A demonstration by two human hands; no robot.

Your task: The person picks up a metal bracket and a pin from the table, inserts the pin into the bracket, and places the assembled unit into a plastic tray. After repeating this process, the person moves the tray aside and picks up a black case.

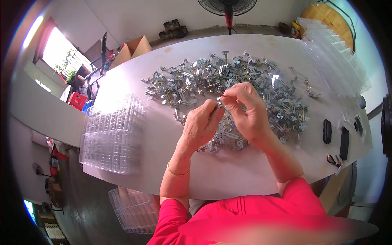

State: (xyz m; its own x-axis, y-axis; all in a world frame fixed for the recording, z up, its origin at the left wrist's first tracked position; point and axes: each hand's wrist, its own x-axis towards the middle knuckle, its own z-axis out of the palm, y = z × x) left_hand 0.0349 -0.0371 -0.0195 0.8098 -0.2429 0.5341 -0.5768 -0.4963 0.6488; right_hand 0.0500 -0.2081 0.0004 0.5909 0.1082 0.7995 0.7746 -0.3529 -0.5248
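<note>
A broad heap of small metal bracket-like parts (204, 73), silvery with some brassy bits, is spread over the middle of the white table. Above its near side, my left hand (200, 124) is closed on a small metal part (219, 105), thumb against the curled fingers. My right hand (248, 112) meets it from the other side, thumb and forefinger pinched at the same part's upper end. The fingers cover most of this piece, so its full shape is hidden. A thin gold bracelet (178, 174) circles my left wrist.
Clear plastic compartment trays (112, 139) are stacked at the table's left, more clear plastic sheets (335, 57) at the far right. Two black cases (327, 131) and small snips (334, 160) lie on the right. Beyond the table stand a fan (228, 8) and a cardboard box (136, 49).
</note>
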